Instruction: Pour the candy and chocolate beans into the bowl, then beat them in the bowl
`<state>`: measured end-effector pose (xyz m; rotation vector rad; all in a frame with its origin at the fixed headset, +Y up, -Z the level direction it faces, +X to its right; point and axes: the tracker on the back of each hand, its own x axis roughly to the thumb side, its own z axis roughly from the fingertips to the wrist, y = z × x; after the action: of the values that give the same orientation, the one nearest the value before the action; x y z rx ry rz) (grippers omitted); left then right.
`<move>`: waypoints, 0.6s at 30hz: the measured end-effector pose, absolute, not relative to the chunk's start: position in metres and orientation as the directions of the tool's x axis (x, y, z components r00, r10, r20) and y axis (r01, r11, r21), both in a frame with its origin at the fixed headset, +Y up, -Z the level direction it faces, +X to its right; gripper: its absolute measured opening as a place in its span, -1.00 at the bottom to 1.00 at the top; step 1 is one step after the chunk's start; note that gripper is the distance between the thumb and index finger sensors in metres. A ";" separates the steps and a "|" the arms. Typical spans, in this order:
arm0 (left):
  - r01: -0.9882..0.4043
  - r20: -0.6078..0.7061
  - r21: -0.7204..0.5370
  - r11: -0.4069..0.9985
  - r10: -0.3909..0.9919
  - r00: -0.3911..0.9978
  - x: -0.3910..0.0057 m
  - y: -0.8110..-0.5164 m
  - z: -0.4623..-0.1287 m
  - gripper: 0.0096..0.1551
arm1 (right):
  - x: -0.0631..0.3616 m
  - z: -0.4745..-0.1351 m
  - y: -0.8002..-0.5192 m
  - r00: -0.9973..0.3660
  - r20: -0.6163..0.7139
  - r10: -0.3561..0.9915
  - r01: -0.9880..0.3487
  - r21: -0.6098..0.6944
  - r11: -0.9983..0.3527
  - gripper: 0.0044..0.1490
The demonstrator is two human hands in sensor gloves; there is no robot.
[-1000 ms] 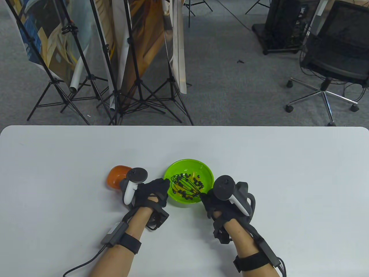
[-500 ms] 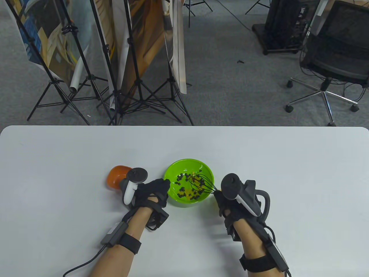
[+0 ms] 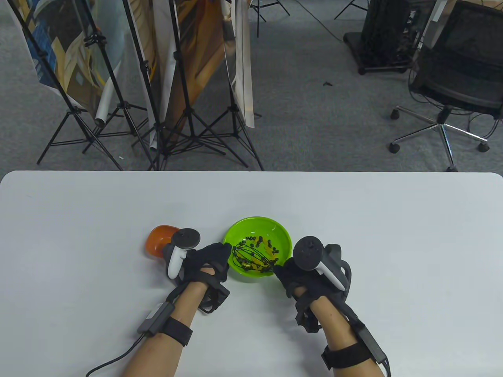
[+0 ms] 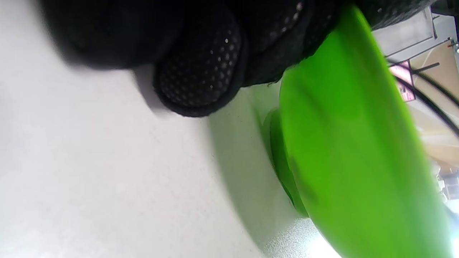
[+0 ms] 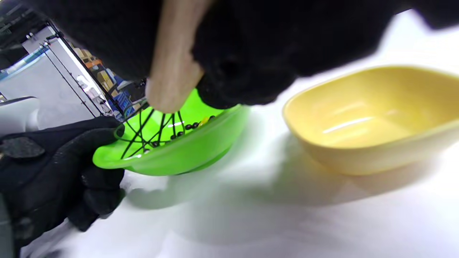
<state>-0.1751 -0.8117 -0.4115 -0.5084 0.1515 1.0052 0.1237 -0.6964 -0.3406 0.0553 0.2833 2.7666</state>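
Chocolate beans (image 3: 259, 240) and yellow candy (image 3: 257, 257) were already seen in the green bowl (image 3: 275, 226) on the surface (image 3: 353, 212), so pouring was judged done and only beating remained. The whisk (image 3: 251, 257) was gripped by its pale handle in the right hand (image 3: 304, 277), wires down among the beans. The bowl's rim was pinched by the left hand (image 3: 208, 259). An orange bowl (image 3: 159, 239) and a yellow bowl (image 5: 369, 118) were left beside it, the yellow one empty.
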 end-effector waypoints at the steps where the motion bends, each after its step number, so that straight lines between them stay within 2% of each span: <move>1: -0.837 -0.350 -0.337 0.432 0.767 0.537 -0.175 -0.811 -0.411 -0.51 | 0.126 -0.339 -0.690 -0.952 0.006 0.305 -0.298 0.203 -0.933 -0.30; 5: -0.835 -0.351 -0.335 0.435 0.765 0.540 -0.175 -0.811 -0.411 -0.52 | 0.131 -0.335 -0.680 -0.974 -0.019 0.224 -0.225 0.118 -0.967 -0.31; 11: -0.830 -0.341 -0.346 0.437 0.766 0.545 -0.174 -0.811 -0.412 -0.52 | 0.140 -0.337 -0.680 -0.977 -0.096 0.192 -0.195 0.018 -0.981 -0.30; 15: -0.832 -0.341 -0.347 0.433 0.768 0.543 -0.174 -0.811 -0.412 -0.53 | 0.138 -0.342 -0.694 -0.972 -0.118 0.202 -0.202 -0.007 -0.979 -0.29; 18: -0.826 -0.338 -0.348 0.443 0.763 0.551 -0.173 -0.811 -0.412 -0.53 | 0.134 -0.348 -0.711 -0.953 -0.110 0.281 -0.283 0.000 -0.959 -0.27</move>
<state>-0.1725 -0.8108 -0.4122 -0.5096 0.1379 0.9898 0.1340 -0.7105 -0.3481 -0.1572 0.0222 2.8508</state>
